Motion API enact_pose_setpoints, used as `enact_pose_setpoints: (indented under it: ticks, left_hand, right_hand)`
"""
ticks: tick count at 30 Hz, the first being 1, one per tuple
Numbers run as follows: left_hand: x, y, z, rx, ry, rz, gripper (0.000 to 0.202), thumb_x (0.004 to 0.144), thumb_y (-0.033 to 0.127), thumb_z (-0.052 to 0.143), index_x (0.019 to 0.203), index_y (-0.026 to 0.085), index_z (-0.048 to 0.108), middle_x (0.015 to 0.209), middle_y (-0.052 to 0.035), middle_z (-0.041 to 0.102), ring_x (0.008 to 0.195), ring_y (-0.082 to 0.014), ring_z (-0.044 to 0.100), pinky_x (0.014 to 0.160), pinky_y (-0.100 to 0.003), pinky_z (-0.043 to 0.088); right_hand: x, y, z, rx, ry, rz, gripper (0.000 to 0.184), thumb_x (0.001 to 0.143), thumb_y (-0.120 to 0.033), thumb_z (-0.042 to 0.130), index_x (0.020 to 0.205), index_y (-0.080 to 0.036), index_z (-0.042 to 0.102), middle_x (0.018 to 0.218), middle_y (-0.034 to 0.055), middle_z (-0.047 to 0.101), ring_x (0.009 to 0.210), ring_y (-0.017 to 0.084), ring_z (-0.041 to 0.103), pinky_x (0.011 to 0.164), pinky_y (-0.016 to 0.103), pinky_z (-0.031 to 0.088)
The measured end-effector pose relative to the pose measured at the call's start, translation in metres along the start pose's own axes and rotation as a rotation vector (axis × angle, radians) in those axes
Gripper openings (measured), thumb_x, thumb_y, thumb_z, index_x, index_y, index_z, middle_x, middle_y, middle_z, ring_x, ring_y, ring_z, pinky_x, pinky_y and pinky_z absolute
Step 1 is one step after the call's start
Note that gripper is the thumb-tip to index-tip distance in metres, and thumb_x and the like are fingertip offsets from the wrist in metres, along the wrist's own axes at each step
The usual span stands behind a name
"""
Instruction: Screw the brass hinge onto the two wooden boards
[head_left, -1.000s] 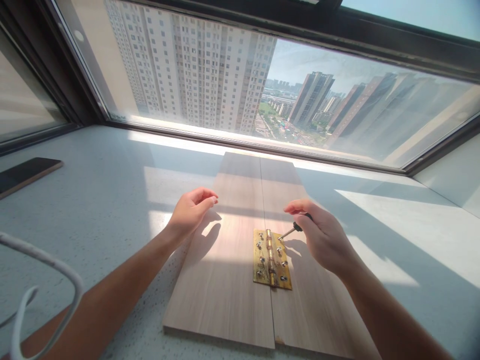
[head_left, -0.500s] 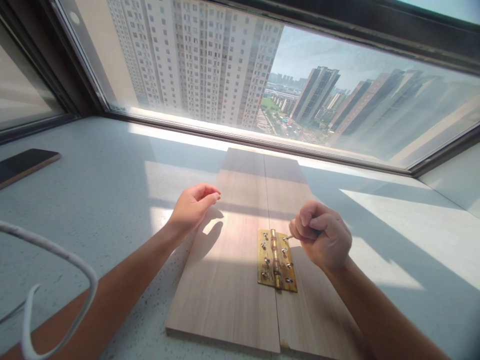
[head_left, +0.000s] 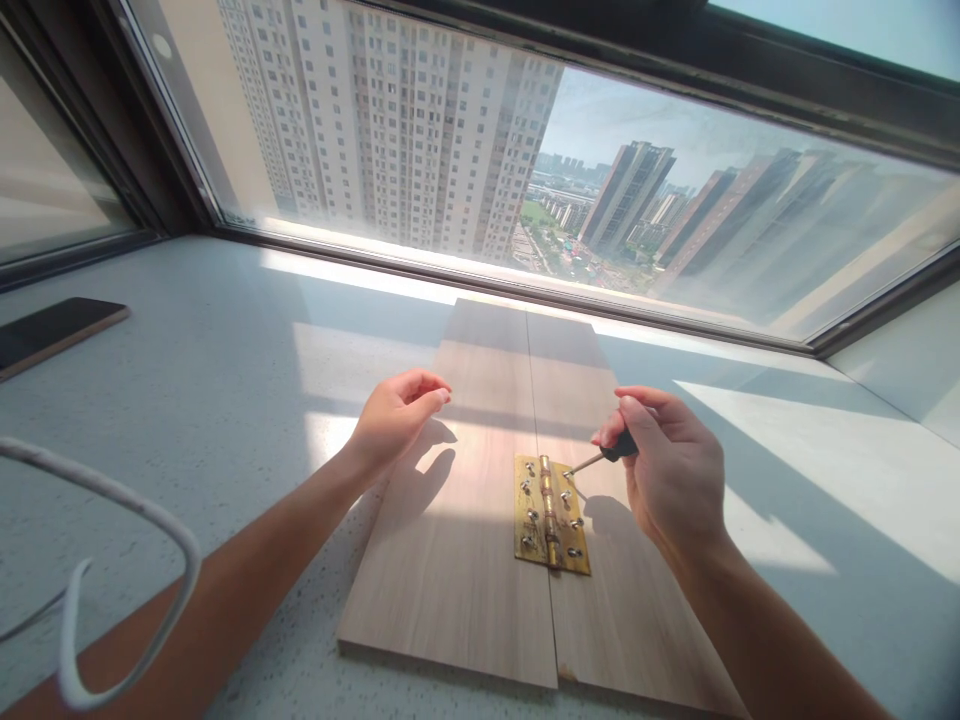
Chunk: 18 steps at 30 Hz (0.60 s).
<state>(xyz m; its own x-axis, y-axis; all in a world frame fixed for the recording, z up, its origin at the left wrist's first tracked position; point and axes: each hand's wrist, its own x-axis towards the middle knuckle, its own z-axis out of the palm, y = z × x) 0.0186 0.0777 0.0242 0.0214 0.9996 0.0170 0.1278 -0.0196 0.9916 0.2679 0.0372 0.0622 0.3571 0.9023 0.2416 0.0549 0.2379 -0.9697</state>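
Two pale wood boards (head_left: pixel 450 560) lie side by side, with a brass hinge (head_left: pixel 551 515) across their seam. Several screws stand part-way out of its two leaves. My right hand (head_left: pixel 679 465) is closed on the dark handle of a screwdriver (head_left: pixel 616 447). The screwdriver's thin shaft slants down left, its tip at the upper screw (head_left: pixel 568 474) of the right leaf. Over the left board's edge hovers my left hand (head_left: pixel 401 415), fingers curled and thumb pressed to the fingertips. Whatever it may pinch is too small or hidden to make out.
The boards rest on a speckled white sill (head_left: pixel 247 400) below a dark-framed window (head_left: pixel 450 265). A phone (head_left: pixel 60 330) lies at the far left. A white cable (head_left: pixel 161 525) loops in the left foreground, in front of my left forearm.
My right fingers have loosened from a tight fist and rolled round the handle, so more of the screwdriver shows. Its tip stays at the same screw. My left hand has hardly moved.
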Motion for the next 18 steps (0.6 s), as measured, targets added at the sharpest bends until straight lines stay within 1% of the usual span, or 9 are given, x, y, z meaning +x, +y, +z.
enact_pose_setpoints:
  ticks: [3,6,8,10,12,14,15,16,18]
  left_hand:
    - [0.0,-0.001,0.0,0.004,-0.006,-0.01,0.019,0.08,0.036,0.063,0.084,0.019,0.069,0.087,-0.0048,0.071,0.079,-0.0197,0.062,0.065,-0.029,0.041]
    - [-0.001,-0.002,0.0,0.001,-0.007,-0.012,0.02,0.08,0.037,0.063,0.085,0.019,0.069,0.088,-0.0048,0.071,0.078,-0.0197,0.062,0.065,-0.029,0.041]
    - [-0.001,-0.001,0.0,0.002,-0.003,-0.017,0.02,0.079,0.037,0.063,0.084,0.019,0.069,0.088,-0.0048,0.071,0.078,-0.0196,0.063,0.065,-0.029,0.041]
    - [-0.001,0.0,0.0,-0.001,-0.005,-0.023,0.019,0.079,0.037,0.063,0.084,0.019,0.069,0.086,-0.0047,0.071,0.078,-0.0196,0.062,0.065,-0.029,0.041]
    - [-0.001,0.001,0.0,-0.008,-0.014,-0.025,0.019,0.079,0.036,0.063,0.083,0.019,0.069,0.085,-0.0044,0.07,0.078,-0.0194,0.062,0.065,-0.029,0.041]
    - [-0.001,0.003,0.0,-0.014,-0.019,-0.018,0.018,0.079,0.036,0.063,0.082,0.019,0.069,0.083,-0.0041,0.07,0.077,-0.0192,0.061,0.066,-0.029,0.041]
    - [-0.002,0.004,-0.001,-0.016,-0.018,-0.012,0.018,0.078,0.036,0.063,0.082,0.018,0.069,0.082,-0.004,0.069,0.077,-0.0192,0.061,0.067,-0.029,0.041]
    - [-0.002,0.005,-0.001,-0.017,-0.017,-0.006,0.019,0.078,0.036,0.063,0.081,0.018,0.069,0.082,-0.004,0.069,0.078,-0.0192,0.06,0.068,-0.03,0.041]
    - [-0.004,0.008,-0.002,-0.02,-0.012,0.0,0.019,0.078,0.036,0.063,0.081,0.018,0.068,0.082,-0.0041,0.068,0.078,-0.0193,0.06,0.069,-0.03,0.042]
  right_hand:
    - [-0.012,0.004,0.01,0.079,0.059,-0.08,0.004,0.082,-0.023,0.06,0.078,-0.022,0.061,0.048,-0.009,0.033,0.044,0.009,0.033,0.046,0.026,0.031]
    - [-0.018,0.007,0.016,0.093,-0.011,-0.105,0.012,0.072,-0.014,0.054,0.065,-0.022,0.059,0.045,-0.0081,0.029,0.042,0.009,0.027,0.043,0.026,0.023]
    - [-0.014,0.006,0.014,0.083,-0.138,-0.051,0.013,0.068,-0.013,0.051,0.061,-0.021,0.058,0.044,-0.0074,0.029,0.041,0.009,0.026,0.042,0.026,0.021]
    - [-0.005,0.003,0.011,0.082,-0.328,0.026,0.012,0.068,-0.015,0.051,0.061,-0.021,0.059,0.043,-0.0078,0.029,0.04,0.008,0.024,0.041,0.026,0.018]
    - [0.005,-0.001,0.008,0.057,-0.618,0.109,0.011,0.073,-0.02,0.053,0.064,-0.019,0.061,0.042,-0.0084,0.031,0.039,0.007,0.022,0.041,0.025,0.017]
    - [0.014,-0.004,0.009,0.021,-0.885,0.178,0.018,0.08,-0.028,0.057,0.069,-0.017,0.064,0.042,-0.0086,0.033,0.038,0.007,0.022,0.04,0.024,0.018]
    - [0.017,-0.004,0.011,0.02,-0.941,0.198,0.022,0.084,-0.032,0.057,0.071,-0.016,0.065,0.042,-0.0088,0.034,0.038,0.006,0.022,0.04,0.024,0.017]
    - [0.02,-0.004,0.012,0.031,-0.941,0.211,0.024,0.086,-0.035,0.057,0.073,-0.016,0.065,0.042,-0.009,0.034,0.038,0.006,0.022,0.04,0.024,0.017]
    - [0.023,-0.001,0.013,0.097,-0.82,0.21,0.022,0.087,-0.035,0.056,0.076,-0.017,0.063,0.044,-0.0099,0.031,0.039,0.007,0.022,0.04,0.023,0.018]
